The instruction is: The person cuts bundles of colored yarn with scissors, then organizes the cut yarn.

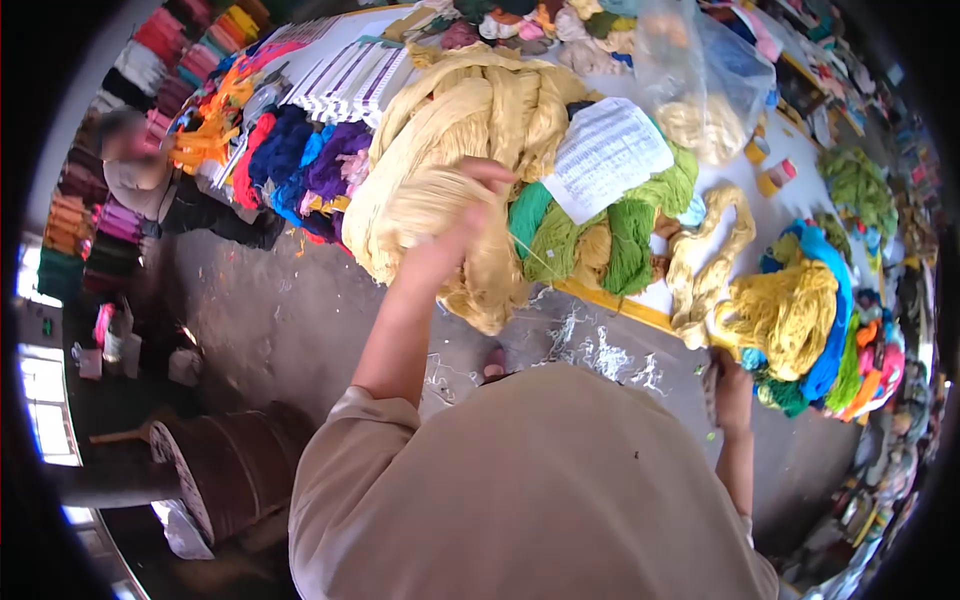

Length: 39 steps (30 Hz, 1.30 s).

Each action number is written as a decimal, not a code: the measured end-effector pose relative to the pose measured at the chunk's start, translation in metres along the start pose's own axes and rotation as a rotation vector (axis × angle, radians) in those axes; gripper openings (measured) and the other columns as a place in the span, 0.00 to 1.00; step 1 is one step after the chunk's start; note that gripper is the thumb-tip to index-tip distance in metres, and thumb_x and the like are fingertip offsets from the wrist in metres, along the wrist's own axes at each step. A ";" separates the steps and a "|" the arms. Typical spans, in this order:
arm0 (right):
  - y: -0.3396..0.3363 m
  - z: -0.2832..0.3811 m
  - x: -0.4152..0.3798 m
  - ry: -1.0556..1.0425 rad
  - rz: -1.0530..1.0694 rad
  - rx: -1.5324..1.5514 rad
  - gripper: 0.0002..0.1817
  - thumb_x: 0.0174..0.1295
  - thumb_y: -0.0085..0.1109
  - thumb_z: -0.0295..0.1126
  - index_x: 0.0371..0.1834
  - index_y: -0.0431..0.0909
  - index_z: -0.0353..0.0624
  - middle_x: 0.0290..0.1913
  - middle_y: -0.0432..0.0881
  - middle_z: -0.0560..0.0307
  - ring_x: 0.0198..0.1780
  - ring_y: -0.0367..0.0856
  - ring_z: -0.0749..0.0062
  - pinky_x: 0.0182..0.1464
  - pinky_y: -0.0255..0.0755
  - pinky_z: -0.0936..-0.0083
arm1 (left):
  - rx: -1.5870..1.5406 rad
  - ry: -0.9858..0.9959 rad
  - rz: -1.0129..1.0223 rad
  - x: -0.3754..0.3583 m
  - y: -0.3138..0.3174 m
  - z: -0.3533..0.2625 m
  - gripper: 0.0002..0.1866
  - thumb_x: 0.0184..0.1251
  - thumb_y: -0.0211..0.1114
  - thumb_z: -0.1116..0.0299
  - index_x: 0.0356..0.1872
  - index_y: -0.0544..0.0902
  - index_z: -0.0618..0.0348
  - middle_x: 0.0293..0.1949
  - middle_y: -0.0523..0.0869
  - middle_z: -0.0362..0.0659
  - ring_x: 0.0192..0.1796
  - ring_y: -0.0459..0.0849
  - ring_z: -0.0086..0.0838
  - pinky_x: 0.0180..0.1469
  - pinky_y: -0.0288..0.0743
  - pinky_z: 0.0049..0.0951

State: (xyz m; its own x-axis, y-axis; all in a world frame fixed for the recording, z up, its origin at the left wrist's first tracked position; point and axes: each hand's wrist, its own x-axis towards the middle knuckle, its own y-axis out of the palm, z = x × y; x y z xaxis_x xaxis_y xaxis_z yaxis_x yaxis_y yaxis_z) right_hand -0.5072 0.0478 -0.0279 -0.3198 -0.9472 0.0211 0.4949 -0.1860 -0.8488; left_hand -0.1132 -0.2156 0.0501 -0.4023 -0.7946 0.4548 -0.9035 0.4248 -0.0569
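My left hand is closed around a thick fold of cream yarn, part of a large pile of hanks that hangs over the table's front edge. Motion smears the fingers a little. A thin pale strand runs from near this hand toward the green hanks. Just right of the pile, a printed paper sheet lies on the yarn. My right hand is low at the table's front edge, below a mustard-yellow hank; its fingers are mostly hidden, and I cannot tell whether they hold anything.
Blue and purple hanks and striped white cloth lie left of the pile. A clear plastic bag stands behind. Another person is at the far left. A large spool sits on the floor, lower left.
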 end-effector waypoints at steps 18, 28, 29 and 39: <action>0.034 0.196 0.099 -0.356 0.054 1.086 0.36 0.50 0.74 0.19 0.64 0.68 0.42 0.48 0.78 0.62 0.52 0.78 0.76 0.58 0.70 0.76 | 1.372 0.240 0.449 -0.005 -0.003 -0.033 0.65 0.44 0.71 0.29 0.77 0.57 0.63 0.80 0.52 0.51 0.79 0.56 0.46 0.77 0.53 0.44; 0.025 0.192 0.108 -0.027 0.494 1.184 0.29 0.56 0.73 0.36 0.59 0.75 0.36 0.51 0.80 0.58 0.50 0.76 0.75 0.58 0.67 0.75 | -0.644 -0.033 -0.395 0.008 0.045 -0.016 0.30 0.73 0.62 0.50 0.66 0.71 0.61 0.42 0.81 0.41 0.39 0.79 0.23 0.44 0.76 0.25; 0.029 0.190 0.109 -0.085 0.412 1.098 0.28 0.58 0.73 0.36 0.59 0.75 0.38 0.49 0.80 0.60 0.49 0.75 0.76 0.56 0.68 0.77 | -0.748 -0.175 -0.471 0.012 0.052 -0.020 0.27 0.75 0.59 0.50 0.62 0.75 0.62 0.39 0.81 0.41 0.35 0.79 0.22 0.40 0.76 0.24; 0.053 0.188 0.064 -0.043 0.742 1.121 0.35 0.71 0.52 0.59 0.64 0.74 0.36 0.47 0.86 0.51 0.35 0.83 0.75 0.41 0.78 0.74 | -1.047 -0.159 -0.579 0.065 0.039 0.015 0.15 0.80 0.53 0.55 0.52 0.70 0.54 0.57 0.80 0.46 0.61 0.78 0.36 0.67 0.71 0.43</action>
State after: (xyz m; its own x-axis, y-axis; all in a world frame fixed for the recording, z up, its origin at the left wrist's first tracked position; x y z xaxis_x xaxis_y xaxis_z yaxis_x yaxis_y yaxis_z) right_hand -0.3495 -0.0713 0.0273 0.3252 -0.9203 -0.2174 0.9350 0.2785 0.2196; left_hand -0.1767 -0.2573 0.0643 -0.0574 -0.9968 0.0557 -0.4273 0.0750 0.9010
